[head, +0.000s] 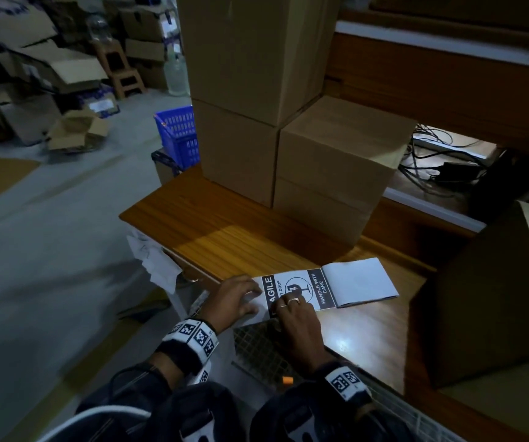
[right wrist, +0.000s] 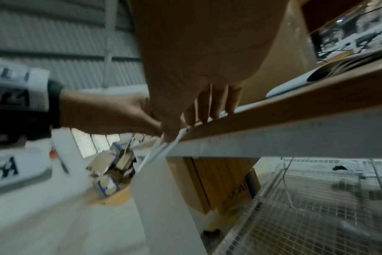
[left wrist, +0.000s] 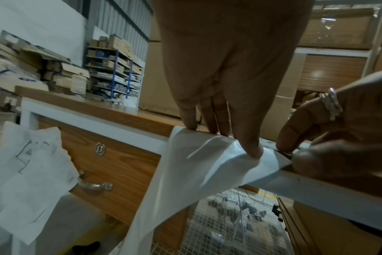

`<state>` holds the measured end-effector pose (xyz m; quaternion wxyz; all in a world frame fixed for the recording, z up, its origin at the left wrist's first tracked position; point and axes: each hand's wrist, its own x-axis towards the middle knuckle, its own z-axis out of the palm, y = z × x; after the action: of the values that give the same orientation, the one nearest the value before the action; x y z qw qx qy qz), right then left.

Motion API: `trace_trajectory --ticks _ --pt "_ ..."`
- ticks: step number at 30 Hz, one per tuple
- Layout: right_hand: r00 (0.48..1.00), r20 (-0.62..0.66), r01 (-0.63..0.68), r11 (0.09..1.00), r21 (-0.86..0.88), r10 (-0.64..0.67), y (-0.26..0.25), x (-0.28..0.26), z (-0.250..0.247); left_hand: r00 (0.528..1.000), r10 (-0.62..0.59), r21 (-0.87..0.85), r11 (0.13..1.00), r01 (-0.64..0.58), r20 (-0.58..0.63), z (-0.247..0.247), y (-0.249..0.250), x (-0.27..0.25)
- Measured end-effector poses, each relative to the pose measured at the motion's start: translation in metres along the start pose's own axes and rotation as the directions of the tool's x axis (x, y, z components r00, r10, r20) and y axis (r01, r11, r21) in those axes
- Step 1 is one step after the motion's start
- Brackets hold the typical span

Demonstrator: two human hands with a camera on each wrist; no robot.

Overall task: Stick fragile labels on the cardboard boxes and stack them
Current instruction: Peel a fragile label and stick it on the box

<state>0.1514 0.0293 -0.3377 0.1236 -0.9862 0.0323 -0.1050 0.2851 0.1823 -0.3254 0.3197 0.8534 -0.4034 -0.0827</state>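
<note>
1. Wooden table [head: 225,237] – grain top, white-edged frame.
2. Drawer [left wrist: 111,165] below the top, with metal handle [left wrist: 94,184] and lock [left wrist: 100,148].
3. Blue plastic basket [head: 180,135] behind the table's far corner.
4. Wooden stool [head: 122,71] among loose clutter on the floor.
5. Cables [head: 438,154] on a lower shelf – tangled.

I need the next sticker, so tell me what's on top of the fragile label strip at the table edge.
Both hands are on the label strip: the left hand holds its hanging end, and the right hand pinches the label's near corner. They cover the first letters of FRAGILE. Nothing else lies on it.
</note>
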Motion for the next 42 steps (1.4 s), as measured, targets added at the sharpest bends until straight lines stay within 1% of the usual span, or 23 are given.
trace_trajectory --ticks 2,4,8,10,12,15,17,21,24,26,28,29,31,32,34,35,36,37,38,39,40,41,42 --pt "0.999 -0.041 -0.006 0.999 -0.044 0.005 -0.004 0.001 -0.001 1.0 -0.008 0.004 1.0 0.008 -0.001 0.0 0.0 0.0" --pt "0.998 -0.058 -0.021 1.0 -0.018 0.02 -0.005 0.003 -0.003 1.0 -0.004 0.012 1.0 0.005 -0.004 0.001 0.001 -0.001" --pt "0.997 -0.005 -0.073 0.995 0.064 0.074 -0.003 0.003 -0.012 1.0 -0.001 0.029 1.0 0.001 -0.027 0.003 0.001 -0.001" --pt "0.99 -0.021 -0.135 0.98 0.148 0.14 0.001 0.006 -0.017 1.0 0.001 0.034 0.999 0.0 -0.029 0.004 0.001 -0.002" --pt "0.965 -0.05 -0.23 0.92 0.317 0.258 0.009 0.009 -0.023 0.999 -0.007 0.042 0.999 0.008 -0.037 0.005 0.002 -0.003" --pt "0.872 -0.103 -0.362 0.771 0.523 0.479 0.028 0.011 -0.035 0.999 -0.024 0.082 0.996 0.027 -0.034 0.005 0.002 -0.003" --pt "0.796 -0.138 -0.402 0.685 0.607 0.59 0.041 0.01 -0.048 0.999 -0.027 0.101 0.995 0.028 -0.018 0.003 0.002 -0.001" --pt "0.609 -0.188 -0.429 0.519 0.74 0.771 0.072 0.007 -0.077 0.999 -0.041 0.137 0.99 0.039 0.016 0.0 0.004 0.004" --pt "0.457 -0.174 -0.38 0.368 0.849 0.872 0.088 0.003 -0.093 0.997 -0.051 0.178 0.983 0.039 0.065 -0.005 0.011 0.01" --pt "0.376 -0.18 -0.372 0.326 0.869 0.909 0.096 0.0 -0.103 0.993 -0.056 0.235 0.972 0.03 0.102 -0.012 0.019 0.014" --pt "0.323 -0.19 -0.312 0.294 0.903 0.927 0.102 -0.004 -0.113 0.988 -0.069 0.331 0.943 0.018 0.142 -0.019 0.031 0.021" --pt "0.311 -0.203 -0.283 0.294 0.913 0.929 0.102 -0.007 -0.119 0.983 -0.081 0.389 0.921 0.01 0.167 -0.022 0.037 0.025" --pt "0.281 -0.267 -0.241 0.337 0.91 0.922 0.099 -0.013 -0.132 0.968 -0.11 0.499 0.867 -0.017 0.224 -0.03 0.05 0.035" --pt "0.254 -0.294 -0.22 0.351 0.91 0.921 0.097 -0.016 -0.138 0.961 -0.118 0.533 0.846 -0.035 0.25 -0.033 0.057 0.042" --pt "0.209 -0.328 -0.171 0.365 0.915 0.921 0.091 -0.023 -0.15 0.953 -0.112 0.54 0.839 -0.061 0.281 -0.036 0.07 0.051" --pt "0.201 -0.342 -0.148 0.374 0.916 0.918 0.088 -0.027 -0.156 0.961 -0.075 0.517 0.853 -0.077 0.267 -0.035 0.078 0.055" --pt "0.208 -0.356 -0.127 0.386 0.914 0.911 0.082 -0.03 -0.161 0.973 -0.001 0.457 0.883 -0.107 0.229 -0.033 0.086 0.058" --pt "0.218 -0.371 -0.122 0.403 0.907 0.903 0.077 -0.034 -0.165 0.98 0.104 0.337 0.928 -0.157 0.169 -0.03 0.095 0.06" --pt "0.227 -0.395 -0.137 0.43 0.892 0.89 0.07 -0.038 -0.167 0.97 0.22 0.165 0.958 -0.236 0.107 -0.027 0.107 0.06" --pt "0.234 -0.42 -0.158 0.46 0.874 0.877 0.062 -0.041 -0.168 0.942 0.329 -0.008 0.944 -0.329 0.064 -0.023 0.12 0.06" --pt "0.247 -0.437 -0.17 0.482 0.859 0.865 0.053 -0.044 -0.168 0.905 0.422 -0.14 0.9 -0.413 0.045 -0.017 0.136 0.058" --pt "0.263 -0.433 -0.178 0.485 0.856 0.862 0.045 -0.048 -0.165 0.871 0.49 -0.208 0.857 -0.472 0.043 -0.011 0.15 0.056" --pt "0.28 -0.406 -0.176 0.462 0.869 0.87 0.038 -0.051 -0.161 0.845 0.532 -0.222 0.831 -0.51 0.049 -0.003 0.162 0.054"
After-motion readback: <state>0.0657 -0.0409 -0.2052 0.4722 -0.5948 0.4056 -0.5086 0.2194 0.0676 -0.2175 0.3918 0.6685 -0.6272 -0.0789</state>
